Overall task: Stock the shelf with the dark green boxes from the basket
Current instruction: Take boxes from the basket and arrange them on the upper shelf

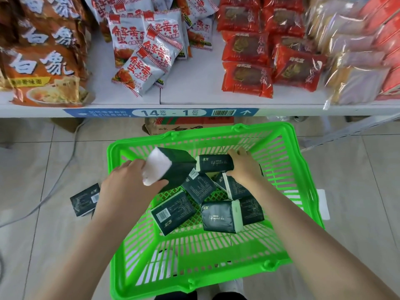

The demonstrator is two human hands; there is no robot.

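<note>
A bright green plastic basket stands on the floor below the shelf. Several dark green boxes with white ends lie loose in it, such as one near the middle. My left hand is shut on a dark green box, lifted above the basket's left side with its white end toward me. My right hand is shut on another dark green box at the far side of the basket. One more dark green box lies on the floor left of the basket, partly hidden by my left arm.
The white shelf holds orange noodle bags at left, white and red snack packets in the middle, red wrapped cakes and clear packs at right. Bare shelf shows between packets and cakes. A cardboard carton sits under the shelf.
</note>
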